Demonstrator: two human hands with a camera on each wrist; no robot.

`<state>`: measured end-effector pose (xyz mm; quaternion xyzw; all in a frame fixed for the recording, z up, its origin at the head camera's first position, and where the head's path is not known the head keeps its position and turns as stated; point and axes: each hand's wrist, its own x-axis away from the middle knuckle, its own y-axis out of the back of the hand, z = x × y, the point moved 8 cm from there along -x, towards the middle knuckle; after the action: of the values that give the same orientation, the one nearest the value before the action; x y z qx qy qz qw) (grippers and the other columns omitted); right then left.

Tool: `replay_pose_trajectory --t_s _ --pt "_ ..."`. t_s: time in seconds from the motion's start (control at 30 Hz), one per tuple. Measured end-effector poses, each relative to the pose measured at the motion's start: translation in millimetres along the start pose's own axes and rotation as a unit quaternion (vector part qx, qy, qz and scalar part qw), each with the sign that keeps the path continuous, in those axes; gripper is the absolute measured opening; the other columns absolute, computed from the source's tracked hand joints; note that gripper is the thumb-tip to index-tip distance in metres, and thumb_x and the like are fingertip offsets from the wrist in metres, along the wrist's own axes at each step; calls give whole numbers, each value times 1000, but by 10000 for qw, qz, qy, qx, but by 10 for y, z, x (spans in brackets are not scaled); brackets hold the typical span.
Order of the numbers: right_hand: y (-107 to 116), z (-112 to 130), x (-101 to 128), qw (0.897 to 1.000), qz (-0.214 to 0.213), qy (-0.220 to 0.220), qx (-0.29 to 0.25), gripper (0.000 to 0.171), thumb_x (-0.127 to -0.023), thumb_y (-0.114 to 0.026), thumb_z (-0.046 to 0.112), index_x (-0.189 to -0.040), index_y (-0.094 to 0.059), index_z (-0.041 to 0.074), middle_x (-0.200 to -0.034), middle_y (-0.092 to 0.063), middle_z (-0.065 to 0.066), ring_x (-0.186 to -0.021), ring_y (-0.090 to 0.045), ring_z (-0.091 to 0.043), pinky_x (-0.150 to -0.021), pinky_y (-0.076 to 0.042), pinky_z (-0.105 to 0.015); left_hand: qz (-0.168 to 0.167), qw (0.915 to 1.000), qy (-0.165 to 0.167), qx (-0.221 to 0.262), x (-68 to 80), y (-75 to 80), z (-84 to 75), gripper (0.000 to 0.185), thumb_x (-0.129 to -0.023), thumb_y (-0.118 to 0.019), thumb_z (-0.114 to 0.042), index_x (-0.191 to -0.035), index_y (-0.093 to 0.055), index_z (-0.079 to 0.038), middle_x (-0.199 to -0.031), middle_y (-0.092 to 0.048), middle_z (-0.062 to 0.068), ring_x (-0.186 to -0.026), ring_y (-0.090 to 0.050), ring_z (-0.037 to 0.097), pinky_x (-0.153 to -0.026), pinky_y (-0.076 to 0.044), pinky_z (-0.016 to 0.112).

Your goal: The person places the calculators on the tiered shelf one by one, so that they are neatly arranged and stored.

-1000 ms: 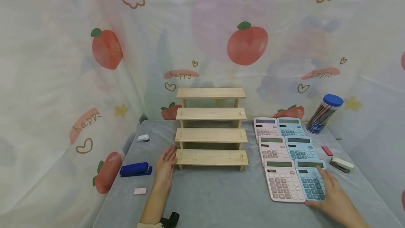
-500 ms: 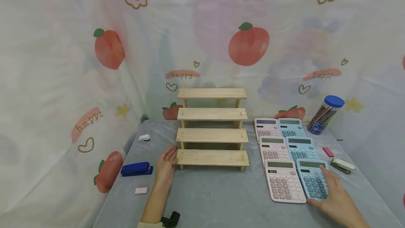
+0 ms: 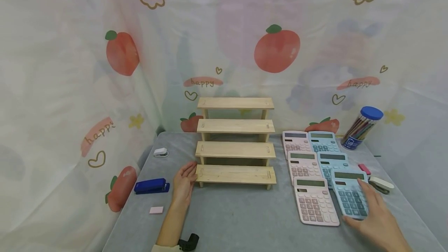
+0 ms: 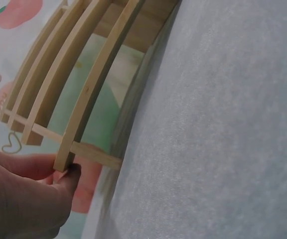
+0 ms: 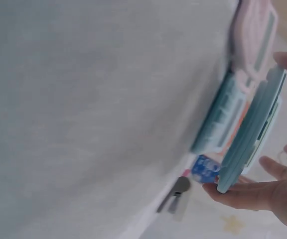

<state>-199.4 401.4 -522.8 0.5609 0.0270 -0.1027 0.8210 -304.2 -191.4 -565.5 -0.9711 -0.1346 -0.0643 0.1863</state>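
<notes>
We are bracing the wooden step shelf [image 3: 235, 143] with our left hand [image 3: 182, 184], fingers flat against its bottom-left corner, keeping it steady. Our right hand [image 3: 376, 217] is pinching the nearest blue calculator [image 3: 350, 194], tilting it off the grey table [image 3: 238, 217].

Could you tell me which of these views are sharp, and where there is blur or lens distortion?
Head view: sharp, evenly lit, soft shadows. Left wrist view: the pale wooden stepped shelf bows into curves from lens distortion. Right wrist view: blurred throughout, the blue calculator in the right hand smeared.
</notes>
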Motion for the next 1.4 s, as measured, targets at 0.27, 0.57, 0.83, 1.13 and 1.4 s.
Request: replay_pose_trajectory --t_s 0.27,0.57,0.83,1.13,1.4 --pt "330 416 -93 9959 -500 670 -346 144 -57 -102 32 -168 -11 13 -159 -23 -37 -130 -36 -62 -87 -36 -84 -36 10000 -1 81 -3 13 19 61 -93 -49 24 -151 -39 10 -154 -47 29 -146 -45 36 -110 -46 36" --pt "767 1123 -388 9819 -857 1463 -838 137 -59 -101 23 -168 -18 16 -165 -24 -30 -135 -35 -60 -89 -35 -81 -276 9988 -76 387 -19 -2 0 59 -90 -45 27 -147 -41 12 -153 -47 32 -145 -45 37 -104 -50 31" --pt "964 1828 -709 9718 -940 1988 -850 130 -63 -100 27 -167 -21 18 -164 -29 -26 -132 -41 -57 -86 -42 -81 -373 9986 -10 377 8 16 24 58 -91 -47 25 -146 -42 9 -153 -49 28 -145 -47 36 -105 -50 33" --pt "945 2636 -1105 9626 -688 2373 -1112 120 -70 -97 25 -166 -25 18 -165 -28 -22 -133 -46 -52 -92 -48 -73 -442 9982 -209 360 0 3 4 57 -90 -47 27 -144 -44 11 -151 -50 31 -143 -48 38 -98 -52 28" --pt "850 3336 -1481 9616 -324 2393 -1302 116 -71 -94 30 -165 -26 17 -165 -29 -19 -127 -51 -44 -92 -49 -63 -437 9979 -269 398 26 -7 -6 55 -91 -45 27 -144 -43 12 -152 -49 32 -144 -46 39 -103 -50 32"
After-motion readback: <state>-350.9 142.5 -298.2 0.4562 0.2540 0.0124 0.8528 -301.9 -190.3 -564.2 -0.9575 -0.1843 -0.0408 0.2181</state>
